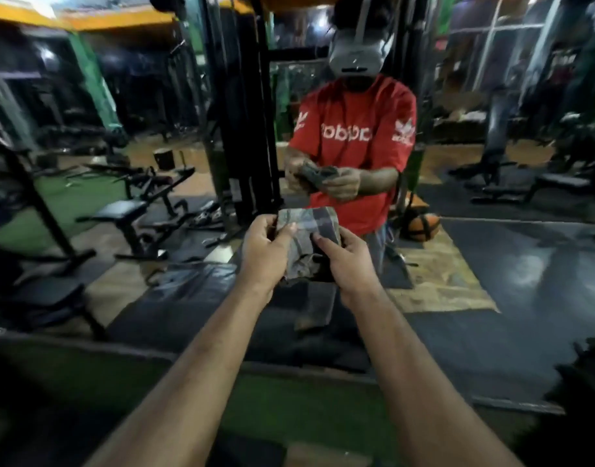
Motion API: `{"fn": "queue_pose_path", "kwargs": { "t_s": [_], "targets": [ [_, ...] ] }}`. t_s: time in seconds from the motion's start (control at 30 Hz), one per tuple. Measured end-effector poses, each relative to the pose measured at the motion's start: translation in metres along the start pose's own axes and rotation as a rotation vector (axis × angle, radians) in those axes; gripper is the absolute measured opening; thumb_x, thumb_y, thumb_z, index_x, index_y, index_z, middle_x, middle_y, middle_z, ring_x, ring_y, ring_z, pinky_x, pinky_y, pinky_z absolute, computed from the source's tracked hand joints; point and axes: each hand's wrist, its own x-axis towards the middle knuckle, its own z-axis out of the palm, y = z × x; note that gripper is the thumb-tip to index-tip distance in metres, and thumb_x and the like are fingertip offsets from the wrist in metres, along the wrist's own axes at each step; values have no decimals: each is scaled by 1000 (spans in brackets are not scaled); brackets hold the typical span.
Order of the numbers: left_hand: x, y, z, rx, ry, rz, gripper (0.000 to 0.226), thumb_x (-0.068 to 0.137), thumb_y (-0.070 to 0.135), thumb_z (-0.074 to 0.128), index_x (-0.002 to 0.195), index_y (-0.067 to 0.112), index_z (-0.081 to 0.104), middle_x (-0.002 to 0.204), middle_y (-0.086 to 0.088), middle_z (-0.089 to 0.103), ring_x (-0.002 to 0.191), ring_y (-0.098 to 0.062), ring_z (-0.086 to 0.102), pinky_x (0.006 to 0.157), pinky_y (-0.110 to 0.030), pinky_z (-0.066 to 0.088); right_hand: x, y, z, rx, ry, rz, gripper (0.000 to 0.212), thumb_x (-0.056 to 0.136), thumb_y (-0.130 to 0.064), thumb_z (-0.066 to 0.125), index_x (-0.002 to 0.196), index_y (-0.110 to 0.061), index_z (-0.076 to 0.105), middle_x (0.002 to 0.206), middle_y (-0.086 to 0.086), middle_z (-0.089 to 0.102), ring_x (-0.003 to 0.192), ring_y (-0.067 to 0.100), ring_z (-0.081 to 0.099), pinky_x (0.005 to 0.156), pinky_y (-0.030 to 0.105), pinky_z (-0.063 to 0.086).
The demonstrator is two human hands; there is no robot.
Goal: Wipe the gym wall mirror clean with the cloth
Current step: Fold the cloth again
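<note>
Cloth (308,242) bunched, folded, grey-brown with dark stripes, held up between both hands before mirror (491,230). Left hand (264,254) pinches left edge with thumb; right hand (345,261) grips right side, forefinger laid on cloth.

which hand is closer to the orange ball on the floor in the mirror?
Right. The right hand grips the cloth on the side toward the orange ball, just left of and below it in view. The left hand grips the cloth's far side, farther from the ball.
</note>
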Motion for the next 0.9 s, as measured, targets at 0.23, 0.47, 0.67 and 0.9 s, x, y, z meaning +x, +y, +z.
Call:
{"fn": "queue_pose_path", "kwargs": {
  "t_s": [0.23, 0.47, 0.67, 0.9],
  "targets": [
    [-15, -115, -158, 11, 116, -209, 21, 100, 42, 57, 97, 24, 67, 95, 1, 72, 89, -16, 69, 85, -43, 57, -53, 116, 153, -117, -168, 108, 27, 95, -8, 75, 120, -7, 66, 110, 12, 77, 100, 26, 76, 83, 37, 63],
    [-38, -204, -331, -43, 388, -387, 19, 91, 42, 64, 97, 24, 68, 97, -4, 74, 90, -24, 72, 83, -52, 60, -96, 196, 302, -307, -518, 308, 14, 94, -21, 78, 105, -19, 70, 83, 1, 72, 72, 17, 64, 55, 27, 47],
    [-39, -263, -444, -314, 470, -627, 16, 95, 22, 70, 104, 9, 73, 97, -12, 77, 87, -29, 75, 76, -44, 63, -109, 258, 415, -241, -675, 366, 25, 95, -10, 75, 117, -17, 67, 93, 0, 76, 76, 13, 72, 58, 21, 53],
    [-4, -337, -559, -237, 661, -667, 16, 101, 16, 58, 114, 13, 69, 105, -9, 76, 94, -25, 74, 84, -42, 62, -88, 352, 556, -138, -752, 545, 35, 92, -5, 76, 122, -15, 61, 116, 16, 74, 96, 28, 74, 75, 37, 63]
  ]
}}
